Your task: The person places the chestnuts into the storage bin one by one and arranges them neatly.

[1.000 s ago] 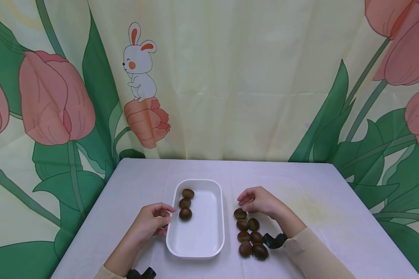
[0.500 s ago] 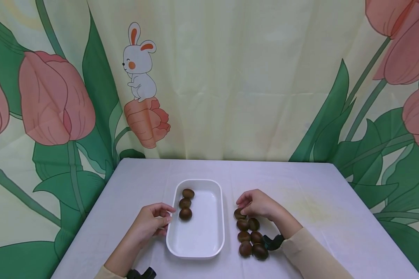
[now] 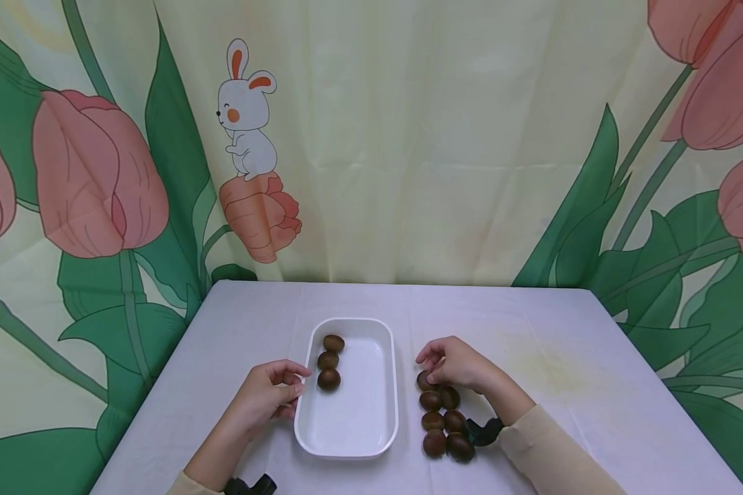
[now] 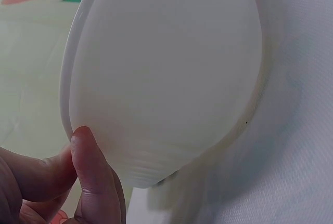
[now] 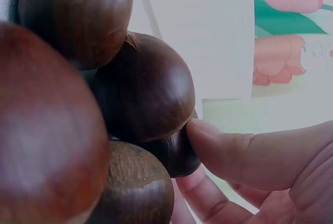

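Left hand [image 3: 271,393] at the left side of the white tray [image 3: 362,385]; thumb and fingers pinch its rim, the gap between them small; tray lies upright on the white-covered surface [image 3: 520,309]; inside, along the left wall, three brown chestnuts [image 3: 328,361] in a row, just beside or touching one another, the rest of the tray floor bare.

Right hand [image 3: 458,362] to the right of the tray, nearly closed, thumb and fingers around the far chestnut [image 3: 424,384]; whether that nut is clear of the surface cannot be told, the hand and nearer nuts hiding much of it; it heads a column of four, with a column of three beside it; these six remaining chestnuts [image 3: 432,421] lie close together on the surface, near the right wrist's black device [image 3: 484,430].
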Demonstrator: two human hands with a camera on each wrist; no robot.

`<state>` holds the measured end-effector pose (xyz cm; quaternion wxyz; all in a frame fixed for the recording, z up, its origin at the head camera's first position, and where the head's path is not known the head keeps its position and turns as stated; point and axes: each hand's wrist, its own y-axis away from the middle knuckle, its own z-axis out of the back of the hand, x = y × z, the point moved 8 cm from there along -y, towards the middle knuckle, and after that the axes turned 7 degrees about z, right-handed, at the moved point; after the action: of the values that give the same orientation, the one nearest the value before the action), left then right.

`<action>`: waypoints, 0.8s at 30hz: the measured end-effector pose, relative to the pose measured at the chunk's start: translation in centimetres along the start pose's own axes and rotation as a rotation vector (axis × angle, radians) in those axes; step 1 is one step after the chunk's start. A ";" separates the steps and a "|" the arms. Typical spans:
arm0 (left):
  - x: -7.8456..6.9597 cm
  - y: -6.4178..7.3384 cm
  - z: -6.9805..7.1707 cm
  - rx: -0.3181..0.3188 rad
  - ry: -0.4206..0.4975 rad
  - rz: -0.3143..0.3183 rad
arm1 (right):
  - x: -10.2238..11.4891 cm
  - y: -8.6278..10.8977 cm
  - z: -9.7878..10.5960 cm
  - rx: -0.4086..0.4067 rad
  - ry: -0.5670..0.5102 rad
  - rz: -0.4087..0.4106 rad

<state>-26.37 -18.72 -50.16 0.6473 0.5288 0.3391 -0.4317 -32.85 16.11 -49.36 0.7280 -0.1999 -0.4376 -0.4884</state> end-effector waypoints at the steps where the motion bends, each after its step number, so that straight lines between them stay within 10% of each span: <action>1: 0.0 0.0 0.0 0.000 0.000 0.000 | 0.1 0.0 0.0 -0.001 0.000 0.003; 24: 0.0 0.0 -0.1 0.000 -0.001 -0.005 | 0.8 0.4 1.1 -0.069 0.007 -0.029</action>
<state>-26.41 -18.65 -50.19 0.6464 0.5277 0.3403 -0.4334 -32.88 16.71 -48.04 0.7150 -0.2171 -0.4208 -0.5143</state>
